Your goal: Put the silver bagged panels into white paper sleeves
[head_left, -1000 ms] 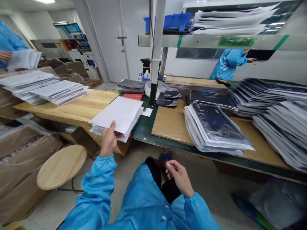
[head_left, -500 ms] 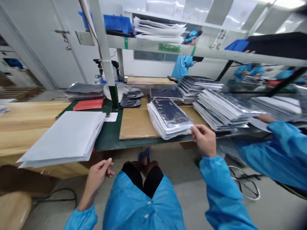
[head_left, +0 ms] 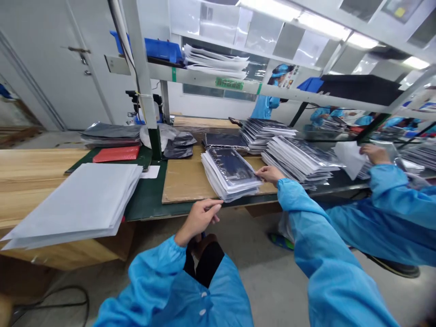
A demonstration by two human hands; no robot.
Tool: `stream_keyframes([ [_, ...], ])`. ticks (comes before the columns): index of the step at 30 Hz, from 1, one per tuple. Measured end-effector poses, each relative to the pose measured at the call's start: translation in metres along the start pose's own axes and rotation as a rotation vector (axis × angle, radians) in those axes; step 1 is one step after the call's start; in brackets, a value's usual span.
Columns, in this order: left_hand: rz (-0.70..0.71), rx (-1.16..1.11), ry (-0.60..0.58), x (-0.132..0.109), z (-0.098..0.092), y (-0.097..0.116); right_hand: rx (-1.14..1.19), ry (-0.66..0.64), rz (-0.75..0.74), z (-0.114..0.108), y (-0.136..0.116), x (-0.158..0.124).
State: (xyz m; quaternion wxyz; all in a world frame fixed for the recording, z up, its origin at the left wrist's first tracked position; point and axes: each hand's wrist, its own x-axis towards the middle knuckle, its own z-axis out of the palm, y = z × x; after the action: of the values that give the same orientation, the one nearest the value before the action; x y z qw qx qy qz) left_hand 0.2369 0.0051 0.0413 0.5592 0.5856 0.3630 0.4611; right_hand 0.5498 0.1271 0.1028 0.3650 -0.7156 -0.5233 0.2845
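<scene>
Right hand [head_left: 270, 174] now touches plastic-bagged stack [head_left: 229, 173].

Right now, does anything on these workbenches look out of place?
The stack of white sheets looks odd: its near side hangs past the front edge of the wooden table, and the sheets are slightly fanned, not squared.

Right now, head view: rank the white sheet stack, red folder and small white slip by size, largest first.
1. White sheet stack
2. Red folder
3. Small white slip

The stack sits nearer the camera, so its lead may be exaggerated.
</scene>
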Motion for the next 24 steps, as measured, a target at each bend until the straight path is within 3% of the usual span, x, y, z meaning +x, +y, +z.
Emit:
stream_keyframes([
  [4, -0.016, -0.009, 0.077, 0.043, 0.015, 0.004, 0.03, -0.043, 0.013, -0.003, -0.009, 0.006],
  [8, -0.054, -0.02, 0.185, 0.066, 0.026, 0.001, 0.173, -0.08, 0.042, -0.006, -0.014, -0.002],
  [19, -0.136, 0.013, 0.162, 0.08, 0.031, -0.004, 0.575, -0.21, 0.122, -0.007, -0.029, -0.02],
  [24, -0.005, 0.187, 0.264, 0.086, 0.036, 0.001, 0.745, -0.155, 0.033, -0.003, -0.04, -0.033],
])
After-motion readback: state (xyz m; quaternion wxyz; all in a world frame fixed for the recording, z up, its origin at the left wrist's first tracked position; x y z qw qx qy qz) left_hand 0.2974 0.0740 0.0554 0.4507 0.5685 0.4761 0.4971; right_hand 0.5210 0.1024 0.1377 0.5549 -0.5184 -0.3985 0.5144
